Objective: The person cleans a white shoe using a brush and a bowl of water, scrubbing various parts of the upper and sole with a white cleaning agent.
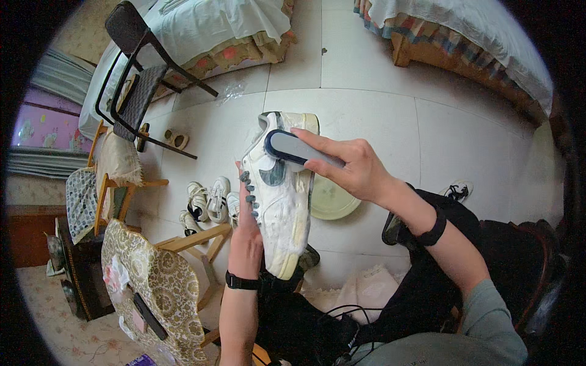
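Note:
A white sneaker (279, 206) with a dark side emblem, dark laces and a yellowed sole is held up in front of me, its toe towards my lap. White foam or lather covers parts of its side. My left hand (249, 228) holds it from the lace side; the fingers are mostly hidden behind the shoe. My right hand (348, 160) grips a grey-backed brush (297, 151) with a dark rim and presses it against the shoe's side near the heel. Beyond the shoe, a pale green basin (336, 199) stands on the floor, partly covered from view.
Several sneakers (217, 199) stand on the tiled floor to the left. A round table with a patterned cloth (176, 293) is at lower left, a black chair (142, 91) at upper left. Two beds (219, 27) stand at the far side. A pale cloth (371, 288) lies near my legs.

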A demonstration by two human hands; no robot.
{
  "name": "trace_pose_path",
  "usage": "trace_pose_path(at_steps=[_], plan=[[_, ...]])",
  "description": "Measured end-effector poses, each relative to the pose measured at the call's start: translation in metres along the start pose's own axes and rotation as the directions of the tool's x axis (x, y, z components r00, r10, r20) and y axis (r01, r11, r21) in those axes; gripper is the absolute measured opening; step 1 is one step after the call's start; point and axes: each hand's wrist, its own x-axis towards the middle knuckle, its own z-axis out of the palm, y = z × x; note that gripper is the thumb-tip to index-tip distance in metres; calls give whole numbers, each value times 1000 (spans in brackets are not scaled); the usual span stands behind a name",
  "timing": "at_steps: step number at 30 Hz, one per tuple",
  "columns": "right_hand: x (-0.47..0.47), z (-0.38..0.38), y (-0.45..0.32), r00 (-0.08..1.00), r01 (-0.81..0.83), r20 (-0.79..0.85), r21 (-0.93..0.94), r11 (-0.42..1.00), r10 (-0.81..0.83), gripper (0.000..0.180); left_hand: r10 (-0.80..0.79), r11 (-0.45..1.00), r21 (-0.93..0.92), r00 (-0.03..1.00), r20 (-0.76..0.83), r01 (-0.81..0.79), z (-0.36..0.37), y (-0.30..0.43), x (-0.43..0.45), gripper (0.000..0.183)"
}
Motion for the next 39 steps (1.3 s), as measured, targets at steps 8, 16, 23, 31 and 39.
trace_pose_path(at_steps=[8, 16, 23, 31, 39], plan=[[-16, 16, 0, 955, 277, 90, 54, 959, -281, 50, -55, 991, -106, 965, 256, 85, -10, 14, 8, 94], [-35, 23, -14, 945, 270, 174, 62, 961, -276, 50, -83, 977, -177, 974, 212, 122, 3, 16, 8, 98], [-31, 10, -13, 943, 304, 195, -168, 938, -271, 53, -129, 934, 340, 991, 30, 111, 24, 13, 1, 100], [4, -27, 5, 965, 60, -240, -181, 982, -104, 50, -120, 917, 379, 992, -41, 126, 31, -5, 5, 100], [-30, 14, -5, 967, 213, 169, -112, 971, -192, 49, -26, 940, 337, 997, -67, 47, 22, 9, 13, 106]])
